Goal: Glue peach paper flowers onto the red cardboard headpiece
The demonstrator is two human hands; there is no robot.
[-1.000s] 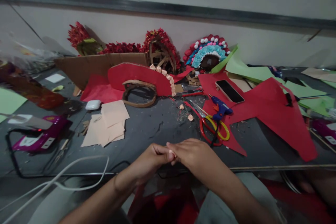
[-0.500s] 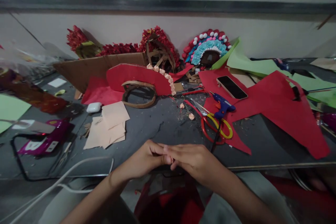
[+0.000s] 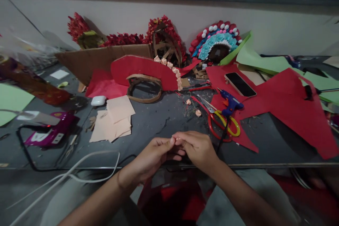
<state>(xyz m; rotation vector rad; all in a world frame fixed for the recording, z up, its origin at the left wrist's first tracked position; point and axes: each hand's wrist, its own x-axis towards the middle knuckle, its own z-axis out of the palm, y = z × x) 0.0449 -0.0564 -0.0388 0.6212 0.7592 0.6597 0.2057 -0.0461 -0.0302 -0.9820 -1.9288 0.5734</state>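
My left hand (image 3: 159, 152) and my right hand (image 3: 197, 148) meet above the table's front edge. Their thumbs and fingertips pinch a small piece of peach paper (image 3: 178, 140), mostly hidden by the fingers. Beyond them, two peach paper roses (image 3: 198, 113) lie on the dark table. A red headpiece (image 3: 143, 65) stands farther back, with a row of similar roses along its right edge and a cardboard ring (image 3: 145, 100) at its base. Left of my hands is a stack of peach paper squares (image 3: 120, 109).
Scissors (image 3: 234, 127) and a blue glue gun (image 3: 230, 102) lie at right, near a phone (image 3: 240, 84) on red sheets (image 3: 288, 106). A white earbud case (image 3: 98, 101), a purple power strip (image 3: 57, 130) and white cables (image 3: 90, 153) are at left. Decorated headpieces (image 3: 215, 40) lean against the wall.
My hands have shifted slightly up, and the fingers have changed from overlapping to a fingertip pinch on the paper. The camera view has tilted a little.
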